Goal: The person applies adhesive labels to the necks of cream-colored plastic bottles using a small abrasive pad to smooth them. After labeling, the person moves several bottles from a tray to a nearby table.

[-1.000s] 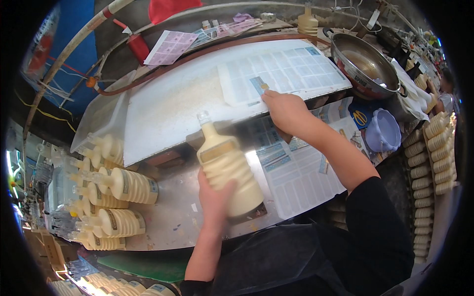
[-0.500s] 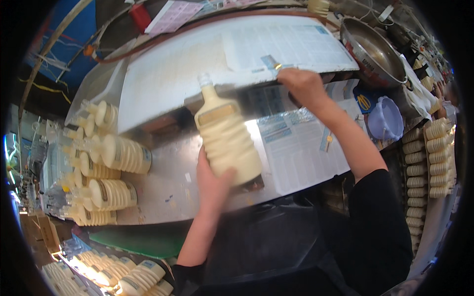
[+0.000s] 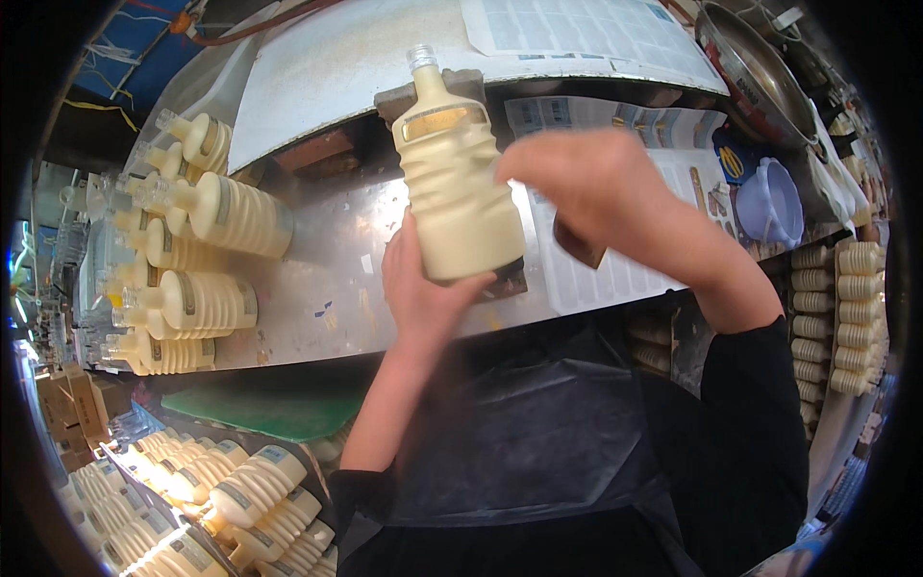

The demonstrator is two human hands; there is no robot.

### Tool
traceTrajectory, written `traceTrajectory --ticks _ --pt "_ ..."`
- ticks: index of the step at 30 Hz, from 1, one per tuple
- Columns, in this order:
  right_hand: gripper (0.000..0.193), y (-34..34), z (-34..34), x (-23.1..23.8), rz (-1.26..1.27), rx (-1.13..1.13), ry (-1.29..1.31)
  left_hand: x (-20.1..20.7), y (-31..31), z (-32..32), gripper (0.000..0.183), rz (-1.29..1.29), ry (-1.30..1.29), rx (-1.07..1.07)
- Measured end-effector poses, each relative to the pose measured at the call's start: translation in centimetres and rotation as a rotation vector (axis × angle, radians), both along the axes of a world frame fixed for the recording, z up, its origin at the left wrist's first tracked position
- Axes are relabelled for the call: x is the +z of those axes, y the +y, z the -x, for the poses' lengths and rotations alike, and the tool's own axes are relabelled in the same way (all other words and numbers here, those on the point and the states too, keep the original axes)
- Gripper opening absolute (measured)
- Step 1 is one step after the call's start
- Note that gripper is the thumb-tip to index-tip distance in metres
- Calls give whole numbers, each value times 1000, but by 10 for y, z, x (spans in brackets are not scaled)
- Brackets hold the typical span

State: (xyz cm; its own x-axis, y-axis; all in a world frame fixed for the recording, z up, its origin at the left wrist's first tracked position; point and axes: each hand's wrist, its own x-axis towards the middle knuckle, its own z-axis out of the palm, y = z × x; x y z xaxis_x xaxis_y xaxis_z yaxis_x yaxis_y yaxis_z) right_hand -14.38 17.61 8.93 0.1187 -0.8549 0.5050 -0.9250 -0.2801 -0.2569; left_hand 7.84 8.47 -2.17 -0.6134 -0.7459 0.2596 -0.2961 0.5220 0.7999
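A large cream-coloured ribbed bottle point(image 3: 461, 226) with a clear threaded neck leans, neck away from me, against a rough brownish block point(image 3: 465, 84). A gold label point(image 3: 430, 122) shows near its shoulder. My left hand point(image 3: 423, 284) grips the bottle's base, thumb to the right and fingers along its left side. Beside the bottle's right flank is my right hand point(image 3: 586, 178), blurred and closed, its fingertips near or touching the bottle. A flat brown piece point(image 3: 580, 242) sticks out below that hand, seemingly held in the palm; anything in the fingertips is too blurred to make out.
Several similar bottles point(image 3: 240, 216) lie stacked at the left of the metal table point(image 3: 336, 260). More bottles point(image 3: 255, 481) fill the lower left and racks point(image 3: 856, 317) at right. Label sheets point(image 3: 586, 38), a lilac bucket point(image 3: 769, 202) and a metal basin point(image 3: 755, 72) are around.
My right hand has come from the label sheet at the far table back to the bottle's right side. The view has shifted, so the table sits higher. My left hand still holds the bottle.
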Motion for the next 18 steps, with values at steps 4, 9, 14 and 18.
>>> traceTrajectory --ticks 4,9,14,18 --pt "18 26 -25 -20 12 200 390 -4 4 -4 120 -27 -16 -38" --pt "25 35 -6 -43 77 225 439 -14 -3 -5 92 -594 406 -128" --pt "28 32 0 -57 142 239 417 -9 1 14 66 -598 378 39" --pt "31 38 4 -70 154 227 390 -14 0 13 62 -477 322 96"
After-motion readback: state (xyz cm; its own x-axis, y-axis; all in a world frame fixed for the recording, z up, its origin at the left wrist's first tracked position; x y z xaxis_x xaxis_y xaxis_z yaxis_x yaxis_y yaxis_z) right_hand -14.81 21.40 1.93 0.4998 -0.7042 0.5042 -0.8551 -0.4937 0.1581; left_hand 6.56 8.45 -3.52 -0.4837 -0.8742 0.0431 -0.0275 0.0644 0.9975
